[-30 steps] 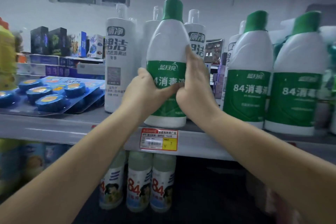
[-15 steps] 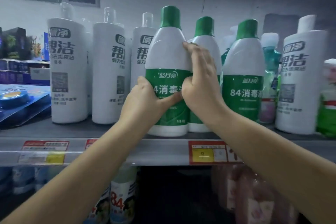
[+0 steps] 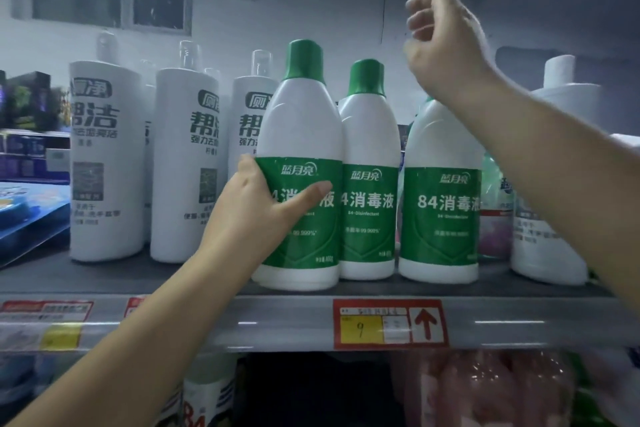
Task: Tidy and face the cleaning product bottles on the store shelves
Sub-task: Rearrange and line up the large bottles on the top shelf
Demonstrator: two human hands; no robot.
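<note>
Bottles of 84 disinfectant stand in a row at the front of a grey store shelf [image 3: 485, 288], white-bodied with green caps and green labels facing out. At the front, the nearest disinfectant bottle [image 3: 301, 135] sits upright at the shelf's edge, gripped low on its left side by the person's left hand [image 3: 263, 215], thumb laid across the label and fingers wrapped behind. Just beside it on the right, touching or nearly so, stands a second disinfectant bottle [image 3: 369, 149], set slightly further back; a third disinfectant bottle [image 3: 440, 156] stands to its right, its cap hidden behind the person's right forearm. Raised above that third bottle, the right hand [image 3: 446, 42] is clear of everything, fingers curled loosely inward and holding nothing.

Left of the green-capped row, three tall white cleaner bottles [image 3: 104, 156] with clear caps and black lettering stand upright further back on the same shelf. At the far right, another white bottle [image 3: 561, 107] of the same kind shows partly behind the right arm, with a teal bottle [image 3: 491, 184] between it and the third disinfectant bottle. A blue blister pack [image 3: 24, 211] lies tilted at the far left. A red and yellow price tag [image 3: 388, 324] with a red arrow is fixed to the shelf's front rail below the second bottle. Goods on the shelf below are blurred.
</note>
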